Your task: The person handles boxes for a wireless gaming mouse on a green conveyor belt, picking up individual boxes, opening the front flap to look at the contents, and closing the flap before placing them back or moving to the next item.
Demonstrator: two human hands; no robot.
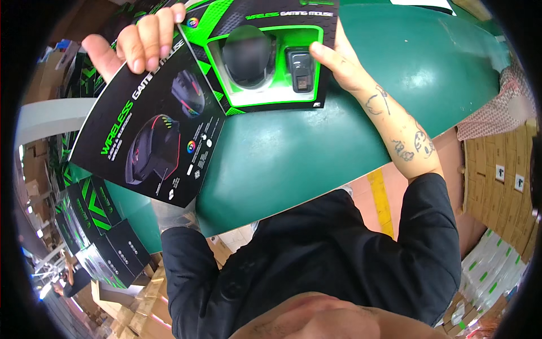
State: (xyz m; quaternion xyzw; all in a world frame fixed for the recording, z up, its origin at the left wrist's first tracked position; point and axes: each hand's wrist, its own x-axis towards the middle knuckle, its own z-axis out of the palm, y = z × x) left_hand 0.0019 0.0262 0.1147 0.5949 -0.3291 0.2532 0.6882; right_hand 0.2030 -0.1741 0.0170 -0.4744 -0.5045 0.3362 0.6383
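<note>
A black and green computer mouse box is held up over the green table, its front flap swung out to the left. Through the window in the box a dark mouse shows, with a small USB receiver in a slot to its right. My left hand grips the flap's upper edge, fingers folded over it. My right hand clasps the box's right side, thumb on the front near the receiver; its other fingers are hidden behind.
The green table spreads under the box. Similar black and green boxes are stacked at the left. Brown cartons stand at the right, near patterned cloth. Plastic-wrapped goods lie below them. White paper rests at the far edge.
</note>
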